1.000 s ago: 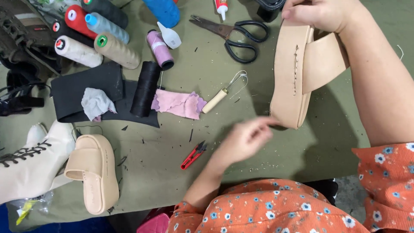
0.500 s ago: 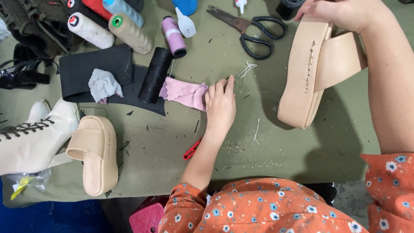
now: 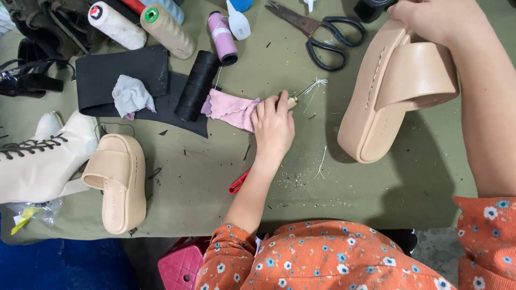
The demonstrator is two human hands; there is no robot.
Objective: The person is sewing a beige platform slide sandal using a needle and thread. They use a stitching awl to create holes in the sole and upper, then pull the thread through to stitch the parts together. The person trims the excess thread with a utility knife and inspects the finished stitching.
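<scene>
So the right hand (image 3: 438,19) is up at the top right, fingers wrapped over the heel end of a beige platform sandal (image 3: 387,96), holding it tilted off the green table (image 3: 376,198) with the toe end pointing down toward the person and a row of stitching showing along the sole edge. The left hand (image 3: 274,126) is flat-ish on the table in the middle, fingers laid together over the wooden handle of an awl (image 3: 295,98); only the handle tip and the metal hook poke out past the fingertips, with a bit of white thread (image 3: 318,84) tangled at the hook. Can't tell if the fingers are actually closed round the handle or just resting on it. Right beside that hand, touching it on the left, is a pink rag (image 3: 228,109), and next to that a black thread spool (image 3: 198,85) lying on some black sheet material (image 3: 121,70) with a grey rag (image 3: 131,95) on top. The matching sandal (image 3: 117,182) lies flat on the left side of the table, up against a white lace-up boot (image 3: 40,158). Along the top edge there are thread cones, white (image 3: 117,25), tan (image 3: 167,30) and a purple one (image 3: 223,37), plus black-handled scissors (image 3: 322,32) just left of the held sandal. A small red tool (image 3: 238,182) sticks out from under the left forearm. Loose thread scraps are scattered on the table near the sandal.
</scene>
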